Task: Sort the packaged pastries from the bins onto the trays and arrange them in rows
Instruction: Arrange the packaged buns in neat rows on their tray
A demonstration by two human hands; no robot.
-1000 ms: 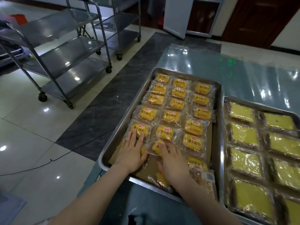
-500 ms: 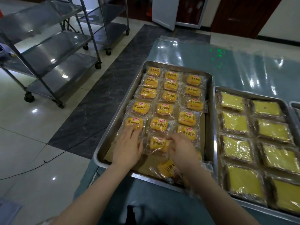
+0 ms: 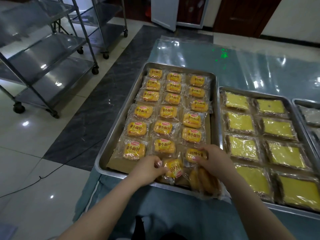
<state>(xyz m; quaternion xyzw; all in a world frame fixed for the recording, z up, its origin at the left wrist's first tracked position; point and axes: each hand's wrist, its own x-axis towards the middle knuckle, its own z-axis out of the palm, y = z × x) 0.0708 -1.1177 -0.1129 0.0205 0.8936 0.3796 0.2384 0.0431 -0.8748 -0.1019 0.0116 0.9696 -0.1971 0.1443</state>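
A tilted bread packet (image 3: pixel 173 168) lies at the near end of the steel tray (image 3: pixel 119 125), its edge pinched in the grip of the left hand (image 3: pixel 149 168). A second bread packet (image 3: pixel 195 155), toward the tray's right side, is pinched in the grip of the right hand (image 3: pixel 215 161). Rows of bread packets (image 3: pixel 164 112) fill the rest of the tray. A cake tray (image 3: pixel 294 213) sits just right of it on the tabletop (image 3: pixel 251 66)

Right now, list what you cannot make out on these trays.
Head view only:
- Loose bread packets at the left tray's near rim: heaped and partly under the right hand, so no count.
- Far-right tray: cut off by the frame edge; contents pale and blurred.
- Packets' small print: too small.
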